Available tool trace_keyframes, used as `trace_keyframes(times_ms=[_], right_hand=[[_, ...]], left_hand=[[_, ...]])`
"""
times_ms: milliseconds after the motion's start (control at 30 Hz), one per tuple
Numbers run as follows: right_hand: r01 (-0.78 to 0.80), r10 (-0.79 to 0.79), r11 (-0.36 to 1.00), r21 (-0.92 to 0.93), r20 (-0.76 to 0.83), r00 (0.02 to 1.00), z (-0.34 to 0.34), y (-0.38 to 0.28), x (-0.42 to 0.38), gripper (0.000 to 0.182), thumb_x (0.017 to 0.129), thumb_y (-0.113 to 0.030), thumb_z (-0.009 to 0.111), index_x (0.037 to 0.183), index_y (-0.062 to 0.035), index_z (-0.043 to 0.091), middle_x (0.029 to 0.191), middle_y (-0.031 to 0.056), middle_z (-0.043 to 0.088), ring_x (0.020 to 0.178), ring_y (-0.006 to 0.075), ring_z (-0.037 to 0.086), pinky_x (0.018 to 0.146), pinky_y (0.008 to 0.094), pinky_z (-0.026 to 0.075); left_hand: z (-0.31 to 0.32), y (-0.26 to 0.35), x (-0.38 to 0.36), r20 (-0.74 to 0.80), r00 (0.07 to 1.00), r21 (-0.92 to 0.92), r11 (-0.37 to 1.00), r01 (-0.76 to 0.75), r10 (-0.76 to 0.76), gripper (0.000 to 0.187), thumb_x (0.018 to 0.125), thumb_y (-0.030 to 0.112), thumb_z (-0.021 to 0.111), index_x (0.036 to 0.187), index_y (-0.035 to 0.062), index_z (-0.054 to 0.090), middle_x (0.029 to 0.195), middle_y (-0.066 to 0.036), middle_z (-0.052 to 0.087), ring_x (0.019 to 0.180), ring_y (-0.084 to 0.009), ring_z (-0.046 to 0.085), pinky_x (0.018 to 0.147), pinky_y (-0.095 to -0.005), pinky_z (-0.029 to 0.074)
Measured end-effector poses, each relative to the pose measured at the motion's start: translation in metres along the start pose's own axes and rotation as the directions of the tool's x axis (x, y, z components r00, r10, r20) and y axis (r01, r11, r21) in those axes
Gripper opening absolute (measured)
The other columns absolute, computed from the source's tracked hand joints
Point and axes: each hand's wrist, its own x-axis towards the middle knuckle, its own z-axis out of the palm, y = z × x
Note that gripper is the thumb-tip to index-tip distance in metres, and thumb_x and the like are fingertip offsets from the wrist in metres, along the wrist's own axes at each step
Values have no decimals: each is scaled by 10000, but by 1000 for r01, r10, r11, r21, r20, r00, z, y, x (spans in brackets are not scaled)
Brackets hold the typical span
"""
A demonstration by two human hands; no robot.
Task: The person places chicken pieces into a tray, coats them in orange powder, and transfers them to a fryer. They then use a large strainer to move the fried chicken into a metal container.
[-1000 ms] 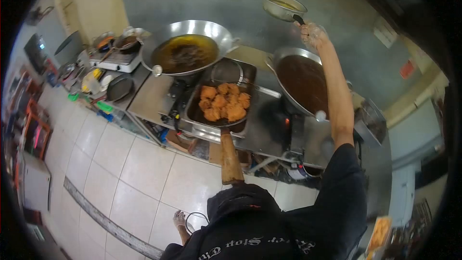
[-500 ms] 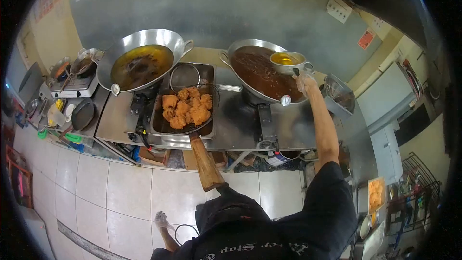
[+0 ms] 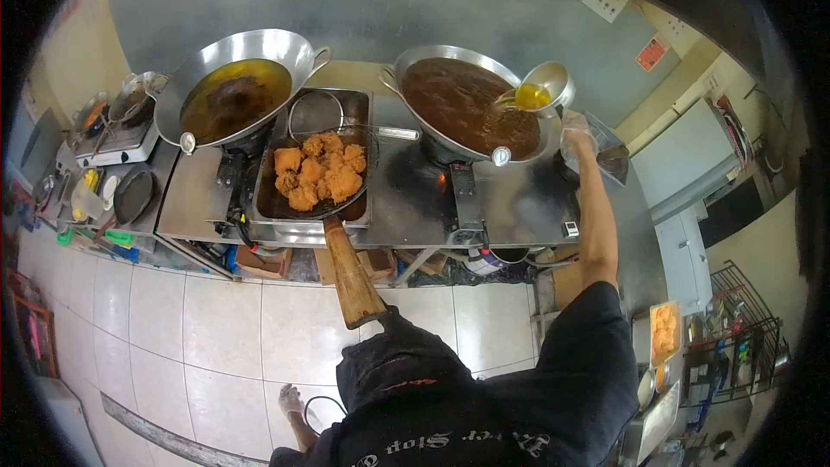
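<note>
- The right hand, in a thin clear glove, is closed around the handle of a small round steel saucepan and holds it tilted over the rim of the large steel wok of dark brown oil.
- Yellow oil sits pooled at the low side of the saucepan, right at the lip that touches or nearly touches the wok's rim; I cannot tell which.
- The left hand hangs low beside the person's body above the white tiled floor, fingers curled on a thin wire loop.
- A second large steel wok with amber oil stands on the burner to the left, well apart from the saucepan.
- Between the two woks, a rectangular steel tray on the steel counter carries a round wire skimmer heaped with golden fried chicken pieces.
- The skimmer's long wooden handle sticks out past the counter edge toward the person.
</note>
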Motion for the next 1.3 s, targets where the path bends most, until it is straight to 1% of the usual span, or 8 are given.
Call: trace_keyframes(times_ms=[267, 333, 667, 867, 1033, 1167, 1233, 1300], right_hand=[[-9, 3, 997, -75, -88, 996, -124, -17, 42, 360, 897, -326, 381, 834, -16, 553, 741, 220, 562, 674, 407, 531, 594, 472, 416], [-363, 370, 928, 82, -111, 922, -171, -49, 49, 378, 911, -334, 354, 852, -17, 551, 746, 225, 568, 654, 406, 531, 601, 449, 438], [-3, -121, 963, -271, -440, 890, -128, -42, 50, 319, 907, -308, 364, 881, -61, 564, 811, 159, 617, 726, 343, 604, 607, 425, 483], [106, -151, 943, -316, -120, 981, -123, -107, 38, 174, 858, -155, 451, 933, -17, 524, 1052, 172, 559, 759, 300, 600, 619, 371, 491], [-377, 373, 918, 123, 56, 926, -115, -159, 40, 180, 844, -157, 443, 912, -27, 547, 914, 188, 585, 829, 338, 574, 686, 407, 471], [-350, 335, 910, 220, 102, 937, -107, -173, 41, 310, 877, -246, 433, 994, 27, 524, 903, 254, 584, 902, 389, 556, 754, 444, 443], [87, -80, 990, -112, 64, 995, -100, -177, 43, 342, 885, -278, 427, 1018, 24, 515, 938, 260, 573, 967, 400, 523, 824, 436, 413], [-253, 220, 941, 224, 159, 962, -99, -181, 46, 360, 886, -293, 426, 1043, 19, 513, 983, 250, 565, 993, 398, 511, 871, 430, 391]], left_hand=[[-26, -76, 6, -39, 999, -46, 998, 32, -34, 359, 722, 45, 541, 1074, -18, 515, 931, -108, 568, 762, -192, 569, 639, -292, 511], [-34, -102, 11, 39, 977, 143, 966, -214, 210, 361, 727, 71, 541, 1081, 7, 511, 905, -90, 564, 748, -184, 562, 613, -311, 496], [-20, -77, -43, -54, 993, -91, 990, 104, -109, 368, 738, 120, 528, 1101, 66, 515, 970, -61, 568, 745, -198, 570, 577, -326, 446], [-25, -98, -39, -74, 996, 38, 998, -45, 48, 369, 718, 124, 517, 1078, 49, 533, 1010, -69, 577, 749, -171, 571, 550, -286, 449], [-29, -92, -49, -121, 991, -26, 998, 59, -62, 349, 724, 130, 519, 1068, 74, 545, 900, -54, 602, 728, -137, 566, 487, -283, 434], [-42, -100, -50, -121, 991, -19, 998, 53, -55, 318, 762, 132, 536, 1077, 95, 540, 911, -49, 601, 742, -136, 570, 493, -268, 428], [-52, -95, -55, -98, 987, -27, 992, 123, -126, 409, 744, 129, 551, 1145, 146, 474, 1058, -36, 547, 878, -204, 554, 650, -389, 412], [-61, -101, -45, -62, 986, -74, 986, 149, -153, 405, 747, 169, 565, 1143, 172, 478, 1064, -38, 540, 903, -208, 535, 666, -410, 390]])
